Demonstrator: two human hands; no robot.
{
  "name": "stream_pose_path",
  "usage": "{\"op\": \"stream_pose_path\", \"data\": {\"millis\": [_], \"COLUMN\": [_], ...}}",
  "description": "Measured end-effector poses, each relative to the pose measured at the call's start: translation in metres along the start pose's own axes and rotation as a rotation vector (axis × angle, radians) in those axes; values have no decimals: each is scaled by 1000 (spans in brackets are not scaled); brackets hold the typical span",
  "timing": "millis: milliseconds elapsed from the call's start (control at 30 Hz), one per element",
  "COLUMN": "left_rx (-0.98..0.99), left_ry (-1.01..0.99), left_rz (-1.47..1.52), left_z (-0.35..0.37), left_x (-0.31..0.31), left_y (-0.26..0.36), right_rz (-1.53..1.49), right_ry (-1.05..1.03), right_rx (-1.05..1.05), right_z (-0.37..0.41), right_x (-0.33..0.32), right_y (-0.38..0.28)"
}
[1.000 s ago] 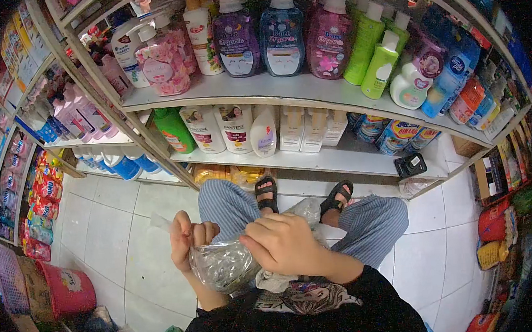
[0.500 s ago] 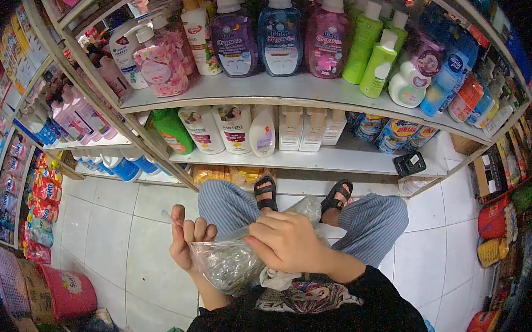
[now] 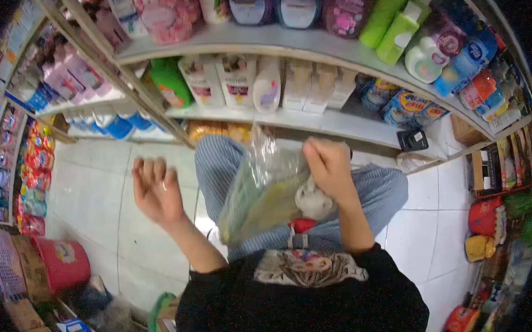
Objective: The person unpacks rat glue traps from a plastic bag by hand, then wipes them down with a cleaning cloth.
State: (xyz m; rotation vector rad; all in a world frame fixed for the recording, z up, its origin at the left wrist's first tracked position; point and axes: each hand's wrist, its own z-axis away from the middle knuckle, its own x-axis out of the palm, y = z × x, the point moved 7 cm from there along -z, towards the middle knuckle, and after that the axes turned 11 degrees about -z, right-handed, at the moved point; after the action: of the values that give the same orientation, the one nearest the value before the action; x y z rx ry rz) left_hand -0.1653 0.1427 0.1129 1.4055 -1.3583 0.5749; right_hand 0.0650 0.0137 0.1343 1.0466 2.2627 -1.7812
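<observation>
My right hand (image 3: 330,171) is closed on the upper right edge of a clear plastic bag (image 3: 264,187), lifting it over my lap. Greenish-yellow folded material shows through the bag's wall. Below the right hand, a whitish rounded bundle (image 3: 315,201) overlaps the bag's right side, with a small red piece (image 3: 301,225) under it. To the left, apart from the bag, my left hand (image 3: 160,192) is raised over the floor, its fingers loosely bent and spread, slightly blurred, with nothing seen in them.
In front stands a shelf (image 3: 220,46) with pump bottles above and shampoo bottles (image 3: 201,81), boxes and detergent packs below. A black device (image 3: 412,140) lies on the lower shelf. A red bucket (image 3: 63,263) and cardboard box (image 3: 31,272) stand at left; goods line the right side.
My left hand has come off the bag and moved left and up. My right hand has moved right and up, spreading the bag out taller. The view has tipped downward.
</observation>
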Motion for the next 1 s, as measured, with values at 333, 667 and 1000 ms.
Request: {"op": "stream_pose_path", "data": {"millis": [333, 667, 1000], "left_rx": [21, -360, -352], "left_ry": [129, -529, -590], "left_rz": [-1069, -1058, -789], "left_z": [-10, -11, -7], "left_x": [-19, 9, 65], "left_y": [-29, -106, -106], "right_rz": [-114, -116, -17], "right_ry": [28, 62, 38], "right_rx": [-100, -145, -132], "right_z": [8, 16, 17], "right_x": [-5, -7, -6], "right_y": [-6, -19, -22]}}
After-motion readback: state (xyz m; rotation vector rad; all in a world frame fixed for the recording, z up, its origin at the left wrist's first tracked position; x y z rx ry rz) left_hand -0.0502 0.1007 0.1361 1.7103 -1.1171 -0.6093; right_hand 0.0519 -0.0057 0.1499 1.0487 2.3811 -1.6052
